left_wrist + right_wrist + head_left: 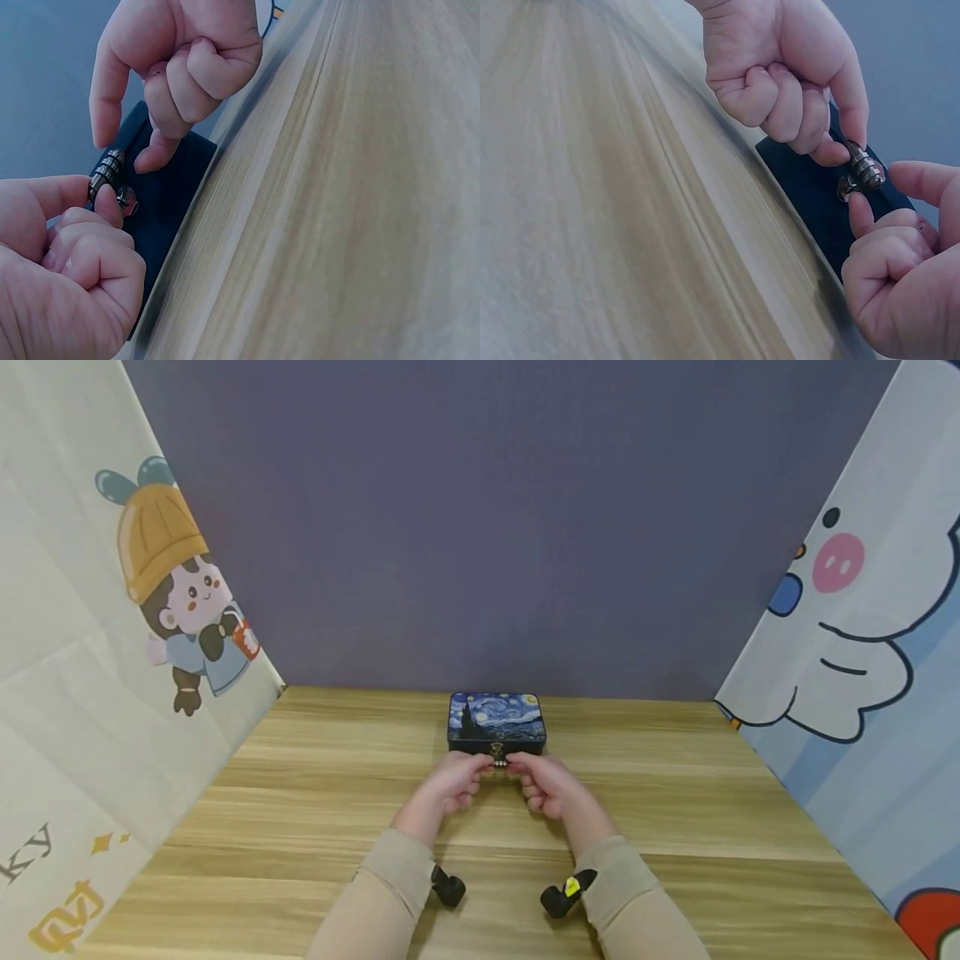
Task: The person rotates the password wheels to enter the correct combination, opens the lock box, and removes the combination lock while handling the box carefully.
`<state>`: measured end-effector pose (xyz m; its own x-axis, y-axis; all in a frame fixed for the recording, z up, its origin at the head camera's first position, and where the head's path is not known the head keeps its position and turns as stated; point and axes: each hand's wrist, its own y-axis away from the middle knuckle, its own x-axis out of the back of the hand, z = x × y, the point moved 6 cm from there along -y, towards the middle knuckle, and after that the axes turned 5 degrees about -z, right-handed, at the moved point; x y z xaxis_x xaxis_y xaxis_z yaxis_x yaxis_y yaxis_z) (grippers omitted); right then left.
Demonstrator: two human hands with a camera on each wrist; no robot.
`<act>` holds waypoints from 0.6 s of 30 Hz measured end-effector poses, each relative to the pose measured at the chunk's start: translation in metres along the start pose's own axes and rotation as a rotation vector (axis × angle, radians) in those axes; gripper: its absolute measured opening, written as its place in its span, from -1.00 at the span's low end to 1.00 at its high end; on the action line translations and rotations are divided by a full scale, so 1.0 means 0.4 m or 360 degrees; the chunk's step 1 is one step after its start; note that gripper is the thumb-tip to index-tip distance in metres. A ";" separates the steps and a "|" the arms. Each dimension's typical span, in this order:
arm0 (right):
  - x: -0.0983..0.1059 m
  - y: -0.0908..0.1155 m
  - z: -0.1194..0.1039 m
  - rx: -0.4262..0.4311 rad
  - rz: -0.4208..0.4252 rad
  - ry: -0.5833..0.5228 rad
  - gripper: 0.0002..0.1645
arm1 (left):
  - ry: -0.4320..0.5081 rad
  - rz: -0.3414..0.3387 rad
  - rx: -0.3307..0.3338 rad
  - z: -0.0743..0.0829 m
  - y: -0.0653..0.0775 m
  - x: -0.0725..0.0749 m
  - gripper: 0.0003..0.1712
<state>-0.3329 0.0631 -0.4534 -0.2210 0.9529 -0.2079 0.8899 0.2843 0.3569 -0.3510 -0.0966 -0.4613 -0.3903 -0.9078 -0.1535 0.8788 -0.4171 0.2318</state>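
A small tin box with a swirling blue night-sky painting on its lid stands closed near the back of the table. On its dark front, a metal combination padlock with several dials hangs by the clasp. My left hand pinches one end of the padlock between thumb and index finger. At the other end, my right hand has its thumb and index finger parted on either side of the dials, with a gap showing in the right wrist view. The other fingers of both hands are curled in.
The wood-grain table reaches back to a plain dark wall. Cartoon-printed sheets flank it, one on the left and one on the right. Black wrist camera mounts sit at both sleeves.
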 end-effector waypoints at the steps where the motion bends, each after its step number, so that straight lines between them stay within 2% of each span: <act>1: 0.000 -0.001 0.001 0.0003 0.0002 0.0001 -0.63 | 0.0002 -0.0001 0.0001 0.001 0.001 -0.001 -0.57; 18: -0.003 -0.009 0.005 0.0047 0.0004 0.0001 -0.70 | -0.0010 -0.0001 0.0013 -0.007 -0.007 0.001 -0.59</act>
<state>-0.3351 0.0608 -0.4563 -0.2193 0.9536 -0.2064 0.9017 0.2789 0.3303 -0.3526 -0.0957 -0.4644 -0.3929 -0.9077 -0.1476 0.8762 -0.4182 0.2394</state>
